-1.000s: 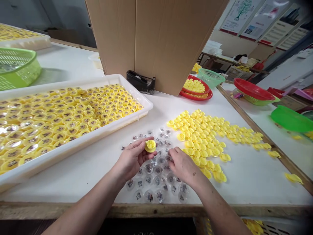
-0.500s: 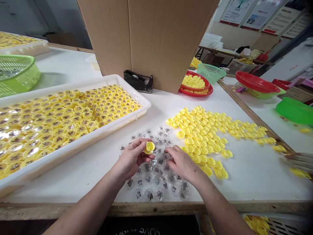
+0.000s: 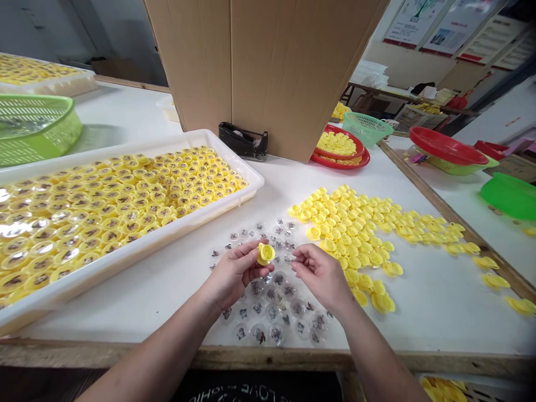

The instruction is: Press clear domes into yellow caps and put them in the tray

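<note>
My left hand [image 3: 237, 273] holds a yellow plastic cap [image 3: 265, 254] between its fingers and thumb, with the hollow side up. My right hand [image 3: 322, 276] is raised a little above the table, its fingertips close to that cap. Nothing shows clearly in its fingers. Under and between my hands lie scattered clear plastic domes [image 3: 272, 310] with dark prints inside. To the right spreads a heap of loose yellow caps [image 3: 347, 240]. On the left, a white tray [image 3: 125, 254] holds tightly packed yellow caps with clear domes [image 3: 117, 215].
An upright cardboard sheet [image 3: 268, 72] stands at the back, with a black tape dispenser [image 3: 243, 141] at its foot. Beyond it are a red plate of yellow caps [image 3: 341, 156] and a green basket [image 3: 366, 128]. Another green basket [image 3: 36, 129] sits far left. A wooden edge [image 3: 209, 357] borders the white table.
My right hand has lifted off the clear domes and moved closer to the cap. The cap has tilted slightly in my left hand, and the view has shifted a little.
</note>
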The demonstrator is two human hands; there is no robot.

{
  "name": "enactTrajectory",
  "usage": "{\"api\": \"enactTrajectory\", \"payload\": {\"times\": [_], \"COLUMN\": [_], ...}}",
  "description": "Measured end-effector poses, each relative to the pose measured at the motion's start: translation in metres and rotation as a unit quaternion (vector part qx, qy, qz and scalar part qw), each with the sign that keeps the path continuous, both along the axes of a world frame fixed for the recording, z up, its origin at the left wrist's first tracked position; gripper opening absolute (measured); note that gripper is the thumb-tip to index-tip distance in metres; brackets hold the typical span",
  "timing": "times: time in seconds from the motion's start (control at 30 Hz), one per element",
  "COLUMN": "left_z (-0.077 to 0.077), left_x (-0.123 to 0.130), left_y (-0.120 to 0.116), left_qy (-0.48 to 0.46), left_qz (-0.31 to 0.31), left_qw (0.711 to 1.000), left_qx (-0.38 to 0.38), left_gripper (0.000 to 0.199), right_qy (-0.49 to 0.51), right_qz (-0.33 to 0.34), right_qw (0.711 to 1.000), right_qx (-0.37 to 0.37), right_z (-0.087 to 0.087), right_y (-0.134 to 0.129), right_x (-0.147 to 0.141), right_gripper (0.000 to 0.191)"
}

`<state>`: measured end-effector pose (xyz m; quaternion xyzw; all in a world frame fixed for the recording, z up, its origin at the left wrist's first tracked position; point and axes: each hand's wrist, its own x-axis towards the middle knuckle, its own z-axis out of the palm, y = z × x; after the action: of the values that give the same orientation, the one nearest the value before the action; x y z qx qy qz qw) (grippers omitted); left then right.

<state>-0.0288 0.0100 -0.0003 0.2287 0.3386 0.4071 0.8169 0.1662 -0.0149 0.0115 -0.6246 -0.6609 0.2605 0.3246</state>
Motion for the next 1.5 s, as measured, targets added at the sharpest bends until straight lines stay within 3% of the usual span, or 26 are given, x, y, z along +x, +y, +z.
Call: {"api": "enactTrajectory", "payload": {"times": [0.13,0.27,0.43,0.6,0.9,1.17,1.37,1.5], "left_z": [0.0,-0.001,-0.003,-0.004,-0.002,-0.002,0.002,0.001], "left_x": [0.004,0.005,0.003,0.003,0.005,0.006,0.003,0.003], "left_y": [-0.005,-0.005,-0.001,-0.002,-0.008,-0.01,-0.008,-0.008], "left_qy": [-0.022,-0.046,-0.056,-0.052,-0.055,-0.067,-0.076,-0.067], "left_qz": [-0.021,-0.012,-0.006,-0.032,0.0,-0.004,0.0,-0.001], "left_qw": [1.0,0.999,0.998,0.997,0.992,0.989,0.984,0.986], "left_qx": [-0.001,0.002,0.024,0.042,0.116,0.134,0.16,0.155], "left_gripper": [0.031,0.033,0.033,0.032,0.031,0.028,0.029,0.029], "right_qy": [-0.053,-0.12,-0.114,-0.028,-0.007,-0.03,-0.114,-0.129], "right_qz": [-0.026,0.029,0.11,0.114,0.123,0.098,0.106,0.106], "right_qw": [0.983,0.947,0.952,0.973,0.986,0.986,0.953,0.945], "right_qx": [0.175,0.295,0.264,0.197,0.114,0.135,0.26,0.283], "right_z": [0.007,0.005,0.009,0.026,0.041,0.047,0.046,0.044], "right_y": [0.001,0.0,-0.008,-0.006,-0.008,-0.012,-0.014,-0.016], "right_x": [-0.018,-0.032,-0.032,-0.029,-0.027,-0.03,-0.036,-0.038], "right_gripper": [0.011,0.023,0.033,0.017,0.023,0.02,0.025,0.027]}}
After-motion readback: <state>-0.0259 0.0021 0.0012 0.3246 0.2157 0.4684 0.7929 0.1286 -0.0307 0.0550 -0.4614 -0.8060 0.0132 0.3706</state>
